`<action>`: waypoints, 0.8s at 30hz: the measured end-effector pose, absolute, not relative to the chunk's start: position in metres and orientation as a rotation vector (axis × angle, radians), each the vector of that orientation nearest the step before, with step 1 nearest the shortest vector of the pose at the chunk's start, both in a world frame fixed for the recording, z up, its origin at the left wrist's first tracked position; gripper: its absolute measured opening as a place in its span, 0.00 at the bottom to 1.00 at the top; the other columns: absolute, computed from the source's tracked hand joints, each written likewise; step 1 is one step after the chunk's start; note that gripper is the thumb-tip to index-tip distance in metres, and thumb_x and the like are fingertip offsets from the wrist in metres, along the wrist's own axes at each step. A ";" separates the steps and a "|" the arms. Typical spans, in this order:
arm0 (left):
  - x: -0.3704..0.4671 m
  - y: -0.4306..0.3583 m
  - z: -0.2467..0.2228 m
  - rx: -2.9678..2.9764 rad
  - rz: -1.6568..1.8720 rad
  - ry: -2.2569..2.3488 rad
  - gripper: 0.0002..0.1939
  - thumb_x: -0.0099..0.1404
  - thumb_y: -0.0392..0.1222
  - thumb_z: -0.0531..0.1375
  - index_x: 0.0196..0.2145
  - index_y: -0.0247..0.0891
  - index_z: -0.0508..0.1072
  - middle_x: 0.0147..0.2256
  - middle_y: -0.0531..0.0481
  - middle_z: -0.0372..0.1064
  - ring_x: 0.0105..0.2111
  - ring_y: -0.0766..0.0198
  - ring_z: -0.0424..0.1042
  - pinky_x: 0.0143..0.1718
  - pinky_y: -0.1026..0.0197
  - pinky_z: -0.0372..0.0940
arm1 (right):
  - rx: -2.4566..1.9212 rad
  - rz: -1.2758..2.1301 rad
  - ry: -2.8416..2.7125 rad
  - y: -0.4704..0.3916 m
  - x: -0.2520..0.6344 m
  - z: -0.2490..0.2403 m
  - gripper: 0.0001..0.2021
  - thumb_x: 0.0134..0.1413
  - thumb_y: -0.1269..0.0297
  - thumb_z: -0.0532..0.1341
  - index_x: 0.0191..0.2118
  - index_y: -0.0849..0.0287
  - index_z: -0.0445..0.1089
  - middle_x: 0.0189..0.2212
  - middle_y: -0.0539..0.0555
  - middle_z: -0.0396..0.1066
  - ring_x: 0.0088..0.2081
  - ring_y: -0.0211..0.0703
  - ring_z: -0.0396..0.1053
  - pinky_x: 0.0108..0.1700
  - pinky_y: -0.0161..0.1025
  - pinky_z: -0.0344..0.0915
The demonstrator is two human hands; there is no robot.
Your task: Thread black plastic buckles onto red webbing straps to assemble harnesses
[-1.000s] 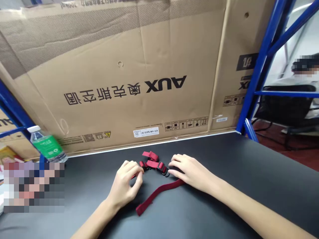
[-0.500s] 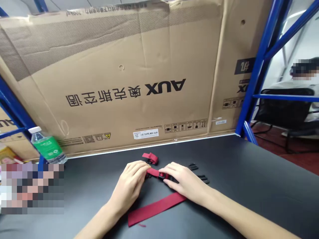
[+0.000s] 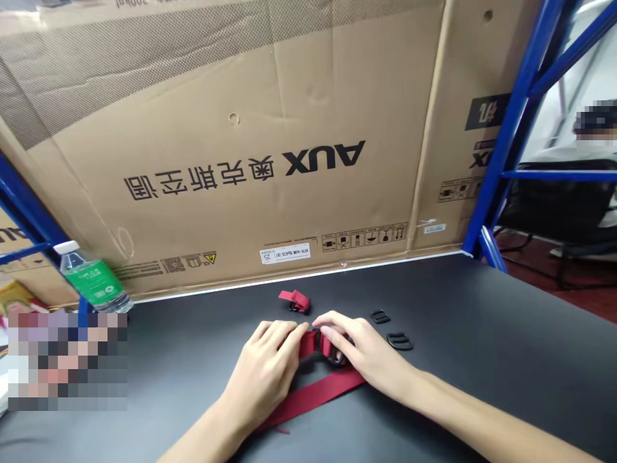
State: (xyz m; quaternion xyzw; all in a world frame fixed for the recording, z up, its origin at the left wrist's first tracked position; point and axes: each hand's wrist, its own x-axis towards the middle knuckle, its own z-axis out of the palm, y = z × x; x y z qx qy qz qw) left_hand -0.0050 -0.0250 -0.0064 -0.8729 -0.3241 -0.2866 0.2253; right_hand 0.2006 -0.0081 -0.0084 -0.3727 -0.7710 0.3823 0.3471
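Observation:
A red webbing strap [image 3: 321,393] lies in a loop on the black table, with a black slider buckle [image 3: 317,339] threaded onto its upper run. My left hand [image 3: 270,366] is closed on the strap just left of that buckle. From the other side, my right hand [image 3: 359,352] grips the strap, thumb and forefinger close to the buckle. A second black buckle [image 3: 336,357] shows partly below my right fingers. Behind my hands rests a short red strap piece [image 3: 297,299] with a black buckle. Two loose black buckles, one smaller [image 3: 380,316] and one larger [image 3: 400,341], lie right of my right hand.
A large cardboard box [image 3: 270,218] stands along the table's back edge between blue rack posts [image 3: 504,128]. At the left back corner a water bottle [image 3: 94,280] leans. Beyond the right side, a person sits on a black chair [image 3: 559,196].
My hands have pulled the upper strap run and its buckle slightly nearer and turned it, so more red webbing shows. My right hand has shifted, uncovering the larger loose buckle. The view tilted slightly down.

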 end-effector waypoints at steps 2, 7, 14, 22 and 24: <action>-0.003 -0.027 -0.002 -2.396 -0.786 -0.836 0.15 0.73 0.41 0.51 0.52 0.32 0.69 0.45 0.39 0.74 0.43 0.53 0.73 0.44 0.52 0.67 | -0.944 1.054 -1.959 -0.009 0.200 -0.009 0.16 0.66 0.52 0.50 0.45 0.58 0.68 0.24 0.48 0.68 0.27 0.40 0.66 0.34 0.37 0.63; 0.003 -0.031 -0.001 -2.476 -0.840 -0.792 0.13 0.74 0.44 0.51 0.50 0.35 0.67 0.38 0.45 0.76 0.36 0.58 0.74 0.41 0.56 0.69 | -0.798 1.285 -1.850 -0.013 0.196 -0.010 0.19 0.64 0.46 0.53 0.44 0.57 0.64 0.24 0.46 0.66 0.27 0.39 0.64 0.35 0.37 0.61; -0.003 -0.028 -0.012 -2.698 -0.811 -0.897 0.16 0.75 0.51 0.48 0.43 0.37 0.69 0.35 0.46 0.74 0.32 0.60 0.72 0.35 0.57 0.69 | -0.739 1.513 -1.749 -0.010 0.198 -0.015 0.19 0.54 0.51 0.65 0.45 0.55 0.62 0.26 0.45 0.69 0.29 0.39 0.65 0.37 0.38 0.60; -0.010 -0.029 -0.003 -3.039 -0.874 -1.042 0.09 0.70 0.47 0.56 0.42 0.39 0.68 0.39 0.49 0.71 0.35 0.63 0.71 0.37 0.62 0.67 | -0.741 1.531 -1.836 -0.008 0.204 -0.001 0.21 0.49 0.48 0.68 0.38 0.56 0.60 0.23 0.44 0.67 0.27 0.37 0.62 0.33 0.35 0.58; -0.012 -0.029 0.002 -3.001 -0.810 -0.983 0.07 0.70 0.45 0.56 0.41 0.40 0.68 0.38 0.49 0.72 0.33 0.62 0.70 0.36 0.61 0.66 | -0.759 1.477 -1.890 -0.007 0.206 0.003 0.19 0.51 0.49 0.67 0.37 0.56 0.60 0.22 0.43 0.65 0.26 0.36 0.59 0.32 0.35 0.56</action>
